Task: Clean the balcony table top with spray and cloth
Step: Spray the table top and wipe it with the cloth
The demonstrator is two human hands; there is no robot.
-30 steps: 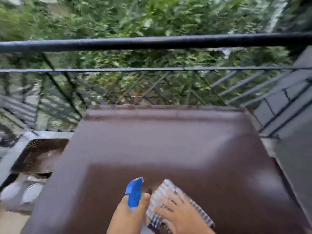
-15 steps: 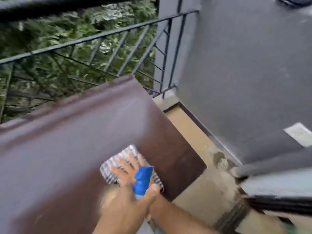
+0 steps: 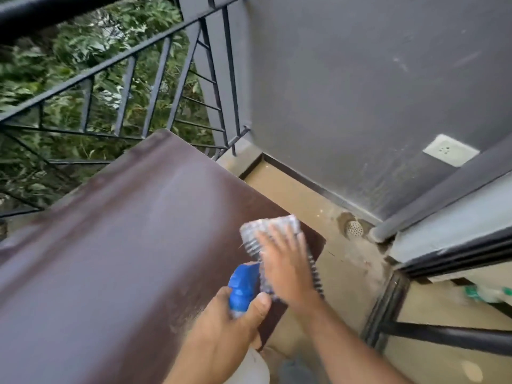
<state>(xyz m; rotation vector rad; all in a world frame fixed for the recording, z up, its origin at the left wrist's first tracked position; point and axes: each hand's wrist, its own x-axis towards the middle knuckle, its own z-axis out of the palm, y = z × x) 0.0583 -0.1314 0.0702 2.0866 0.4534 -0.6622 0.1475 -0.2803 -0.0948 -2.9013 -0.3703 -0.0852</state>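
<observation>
The dark brown table top (image 3: 133,239) fills the lower left of the view, tilted by my head turn. My left hand (image 3: 224,336) grips a spray bottle (image 3: 242,286) with a blue nozzle head and a pale body, held over the table's near right edge. My right hand (image 3: 285,264) lies flat, fingers spread, on a blue-and-white striped cloth (image 3: 266,225) pressed to the table's right corner. The cloth is blurred by motion and partly hidden under the hand.
A dark metal railing (image 3: 155,87) with foliage behind runs along the table's far side. A grey wall (image 3: 360,92) with a white socket (image 3: 450,150) stands at right. Below are the tan floor (image 3: 346,273), a round drain (image 3: 354,228) and a sliding door track (image 3: 388,309).
The view has swung right toward the wall. My right hand has slid the cloth to the table's right corner. My left hand still holds the spray bottle beside it.
</observation>
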